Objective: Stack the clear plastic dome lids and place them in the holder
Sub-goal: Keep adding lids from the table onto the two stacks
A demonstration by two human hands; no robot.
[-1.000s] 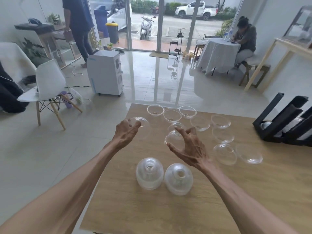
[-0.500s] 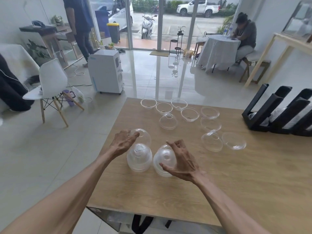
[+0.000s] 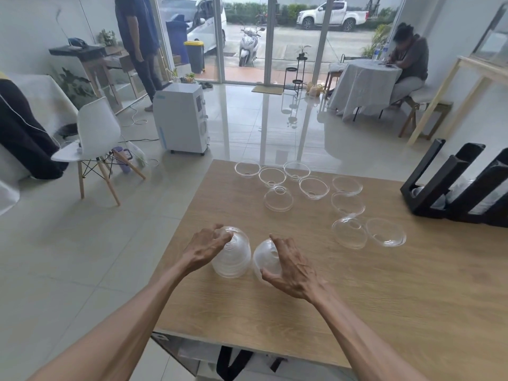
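— So, where do the two stacks stand?

— Side by side on the wooden table (image 3: 384, 312), near its front edge. The left hand (image 3: 204, 250) has its fingers curled over the top of the left stack (image 3: 233, 259), which stands upright, dome up. The right hand (image 3: 292, 266) is cupped round the right stack (image 3: 265, 258), which seems to tilt toward the left one, though clear plastic on blurred fingers makes that hard to swear to.

— And the holder?

— The black holder (image 3: 445, 188) sits far right and well apart, its channels slanting up and away. The right hand is the nearer one, so I'd judge its stack goes first, laid along a channel.

— The rest?

— The loose lids (image 3: 277, 199) lie scattered beyond both hands, most rim-up, still unstacked. Either hand reaches them going straight forward.
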